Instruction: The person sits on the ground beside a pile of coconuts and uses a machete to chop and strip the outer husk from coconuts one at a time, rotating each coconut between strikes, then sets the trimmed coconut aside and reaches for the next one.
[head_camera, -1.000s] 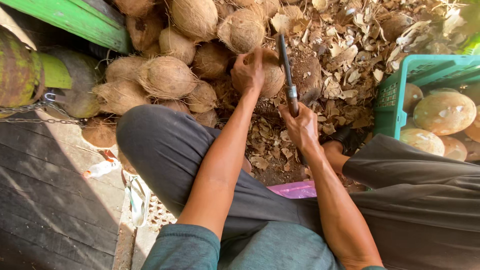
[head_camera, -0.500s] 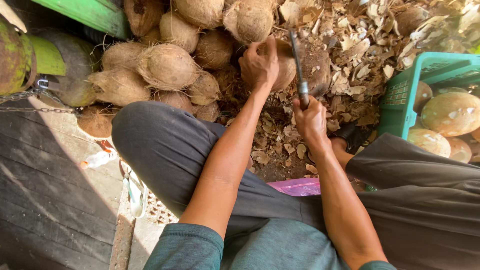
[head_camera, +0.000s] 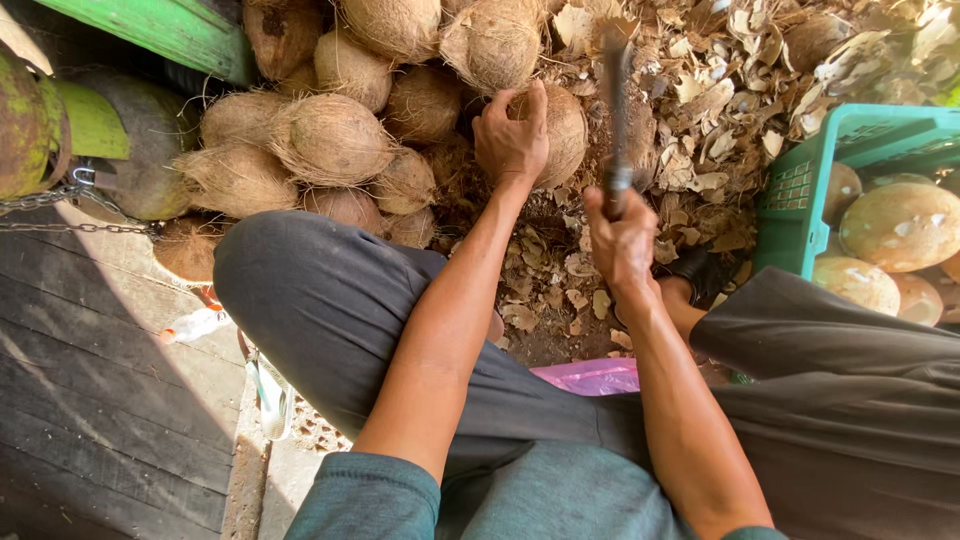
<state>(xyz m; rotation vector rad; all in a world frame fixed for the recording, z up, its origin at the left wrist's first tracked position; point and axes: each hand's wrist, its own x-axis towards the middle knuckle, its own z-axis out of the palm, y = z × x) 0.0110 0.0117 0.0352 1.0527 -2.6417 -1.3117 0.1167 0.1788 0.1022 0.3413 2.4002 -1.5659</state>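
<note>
My left hand (head_camera: 512, 138) grips a brown husked coconut (head_camera: 562, 125) on the ground in front of my knees. My right hand (head_camera: 620, 235) is closed around the handle of a long dark knife (head_camera: 615, 110), whose blurred blade points up and away, just right of that coconut. A heap of hairy brown coconuts (head_camera: 330, 140) lies to the left of my left hand. I sit with both knees spread in dark trousers.
A teal plastic crate (head_camera: 800, 200) at the right holds pale peeled coconuts (head_camera: 900, 225). Dry husk and shell scraps (head_camera: 720, 90) cover the ground behind. A green board (head_camera: 170, 30), a rusty drum with chain (head_camera: 40, 200) and dark planks (head_camera: 100, 400) are at the left.
My right hand with the knife has shifted slightly right and the blade is now blurred. My left hand has stayed on the coconut.
</note>
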